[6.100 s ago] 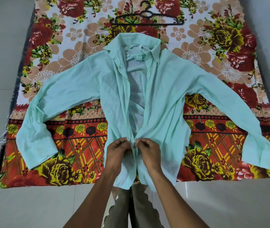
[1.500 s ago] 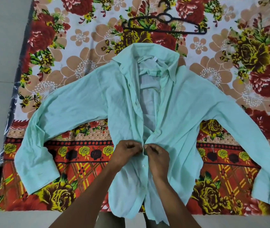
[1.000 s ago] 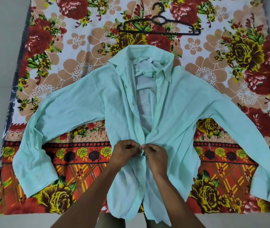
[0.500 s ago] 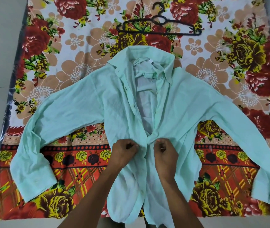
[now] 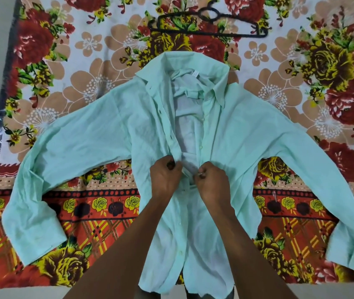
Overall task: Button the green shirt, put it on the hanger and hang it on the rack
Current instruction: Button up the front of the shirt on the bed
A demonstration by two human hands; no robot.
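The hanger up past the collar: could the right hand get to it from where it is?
Probably yes. The hanger lies bare on the floral cloth beyond the shirt collar, with nothing over it. But the right hand is gripping the shirt's front edge, so it must let go first.

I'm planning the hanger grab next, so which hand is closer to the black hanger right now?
Right, narrowly. The black hanger lies beyond the collar; both hands pinch the shirt plackets mid-front, left hand left, right hand slightly nearer its middle.

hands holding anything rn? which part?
Both hold the green shirt at its front opening, about mid-chest: left hand pinches the buttonhole edge, right hand pinches the button edge. The hanger lies untouched.
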